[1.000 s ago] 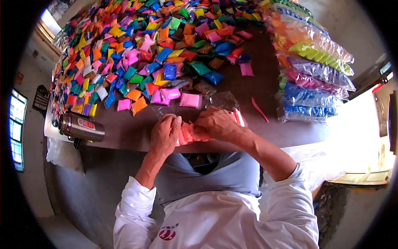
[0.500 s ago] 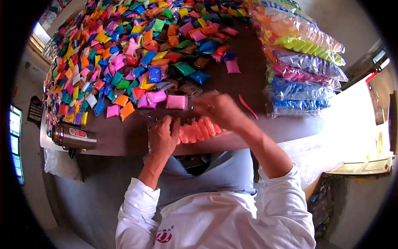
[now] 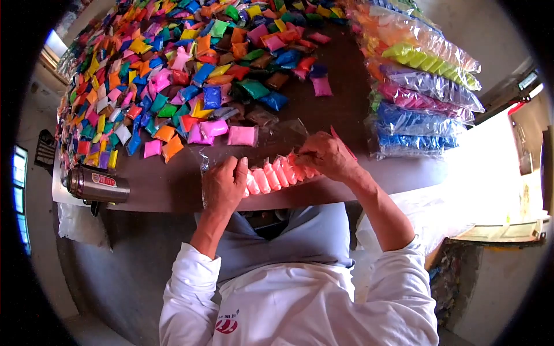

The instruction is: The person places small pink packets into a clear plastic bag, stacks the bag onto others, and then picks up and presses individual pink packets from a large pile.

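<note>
Nearest, grey trousers and a white shirt sit below the grip, at the table. Forward of them, the left hand is folded closed, apparently on the left end of a clear bag, whose film spreads to its left. The right hand has its fingers bent down at the opposite end; whether they pinch film or packet cannot be determined.

Between the hands, near the table's front edge, runs a row of coral packets, set side by side. Step in hand, as judged: steadying the left end while the right hand works the other. A sound next move calls for even support at both ends, as the slack film could let packets slip out of line.

Just beyond the right hand lies a slim red tool; contact is unclear. Well left of the left hand, a steel flask lies on its side. Beyond the row are a pink packet and, farther, a heap of mixed-colour packets. Right of the heap, beyond the right hand, filled bags are stacked.
</note>
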The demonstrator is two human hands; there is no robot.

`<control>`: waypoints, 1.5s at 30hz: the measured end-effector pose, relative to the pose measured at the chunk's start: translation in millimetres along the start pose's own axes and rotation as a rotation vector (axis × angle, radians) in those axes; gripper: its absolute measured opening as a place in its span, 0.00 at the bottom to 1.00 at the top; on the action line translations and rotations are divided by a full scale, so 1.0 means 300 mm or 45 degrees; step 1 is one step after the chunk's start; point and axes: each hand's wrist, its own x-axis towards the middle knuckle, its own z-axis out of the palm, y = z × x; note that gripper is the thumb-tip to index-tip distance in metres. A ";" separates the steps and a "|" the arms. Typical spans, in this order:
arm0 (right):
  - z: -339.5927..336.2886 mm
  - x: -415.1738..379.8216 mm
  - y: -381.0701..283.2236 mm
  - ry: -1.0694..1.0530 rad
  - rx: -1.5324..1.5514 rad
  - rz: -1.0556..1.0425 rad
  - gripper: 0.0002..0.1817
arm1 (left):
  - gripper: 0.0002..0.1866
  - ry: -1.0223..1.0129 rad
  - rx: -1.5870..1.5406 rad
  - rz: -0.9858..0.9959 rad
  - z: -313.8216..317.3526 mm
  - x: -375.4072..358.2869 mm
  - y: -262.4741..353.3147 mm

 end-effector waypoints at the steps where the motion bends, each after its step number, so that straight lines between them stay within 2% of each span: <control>1: -0.005 0.004 -0.003 0.002 -0.002 -0.004 0.12 | 0.16 0.005 0.001 0.001 -0.002 0.001 0.001; 4: -0.032 0.026 -0.040 0.037 -0.011 -0.043 0.13 | 0.16 -0.011 0.053 -0.006 0.000 0.001 -0.001; 6: -0.033 0.041 -0.076 0.130 -0.194 -0.009 0.12 | 0.15 -0.002 0.003 0.006 0.006 -0.002 -0.006; 9: 0.017 0.060 -0.032 0.001 -0.091 -0.148 0.12 | 0.15 -0.070 0.004 -0.020 -0.010 0.002 0.008; 12: 0.053 0.053 0.018 -0.048 0.042 -0.107 0.08 | 0.16 -0.049 -0.005 -0.003 0.000 0.002 -0.009; 16: 0.054 0.050 0.019 -0.019 0.051 -0.120 0.07 | 0.19 -0.090 -0.018 -0.025 -0.016 0.004 -0.005; 19: 0.049 0.061 0.021 -0.118 0.081 -0.032 0.08 | 0.21 -0.191 -0.200 -0.071 -0.031 0.007 -0.009; 21: 0.055 0.069 0.024 -0.137 0.113 0.061 0.13 | 0.23 -0.221 -0.254 0.004 -0.038 0.008 -0.017; 24: 0.032 0.084 0.002 -0.264 0.100 0.174 0.10 | 0.22 -0.191 -0.366 -0.016 -0.029 0.000 -0.019; 28: 0.011 0.098 -0.054 -0.278 0.045 0.236 0.11 | 0.21 -0.187 -0.249 -0.043 -0.027 0.003 -0.015; 30: 0.024 0.106 -0.091 0.086 -0.028 -0.038 0.12 | 0.19 -0.195 -0.172 -0.039 -0.026 0.005 -0.012; 34: 0.117 0.131 -0.081 0.226 -0.017 -0.206 0.11 | 0.18 -0.191 -0.131 -0.003 -0.020 0.007 -0.017; 36: 0.129 0.151 -0.061 -0.110 -0.026 -0.147 0.10 | 0.18 -0.188 -0.172 -0.008 -0.025 0.008 -0.014; 40: 0.137 0.150 -0.060 -0.147 -0.094 -0.103 0.10 | 0.18 -0.191 -0.164 -0.008 -0.025 0.007 -0.008; 42: 0.116 0.165 -0.070 -0.400 -0.135 0.081 0.10 | 0.18 -0.169 -0.154 0.028 -0.023 0.016 -0.006; 45: 0.092 0.200 -0.072 -0.475 -0.097 0.047 0.10 | 0.19 -0.205 -0.167 0.040 -0.029 0.035 -0.003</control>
